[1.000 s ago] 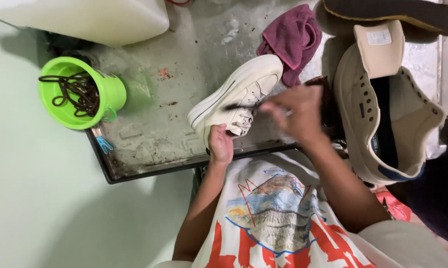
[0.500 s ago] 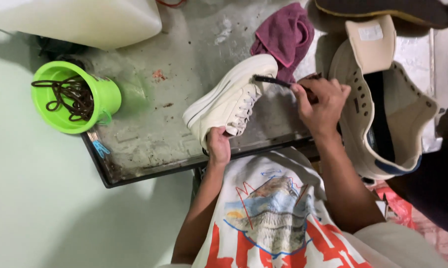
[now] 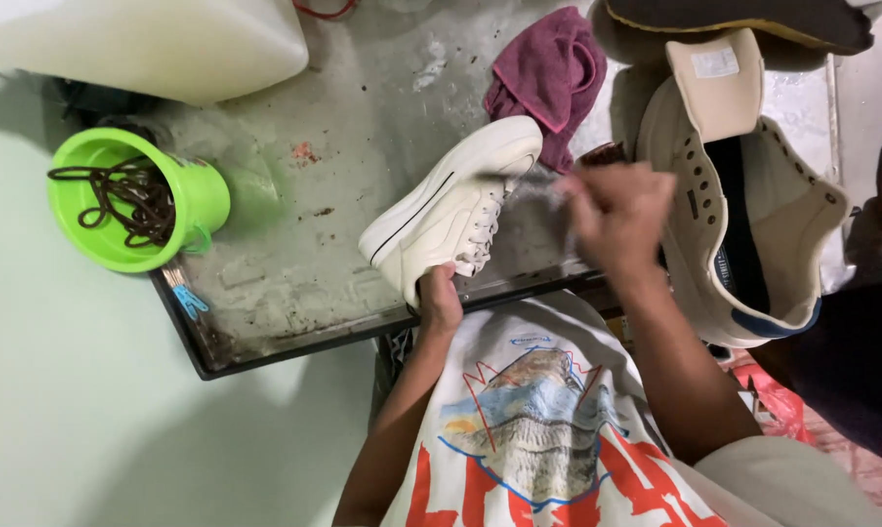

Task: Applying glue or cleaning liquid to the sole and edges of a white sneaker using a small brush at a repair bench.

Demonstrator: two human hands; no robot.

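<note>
The worktop [image 3: 363,195] was a grey, stained metal tray with a dark raised rim, and it carried most of the things. At its far left corner stood a large whitish plastic container [image 3: 138,44]. Past the right edge of the worktop lay a big beige shoe [image 3: 743,195] with its tongue pulled up and a dark inside, and beyond it, at the far right corner, was part of a dark shoe with a yellow line [image 3: 734,20].

Near the middle of the worktop, close to its near edge, the white sneaker [image 3: 451,205] lay tilted on its side, the sole turned to the left and the laces to the right. The left hand [image 3: 439,303] was closed around the heel end of this sneaker at the near edge and held it steady. The right hand [image 3: 621,210] was just beside the toe and lace part of the sneaker. It was closed like a fist, but it was blurred, so I cannot tell what it held, if anything.

A crumpled purple cloth [image 3: 548,78] lay near the far edge, touching the toe of the sneaker. At the left edge stood a green plastic cup [image 3: 138,200] with dark brown laces [image 3: 119,195] inside.
</note>
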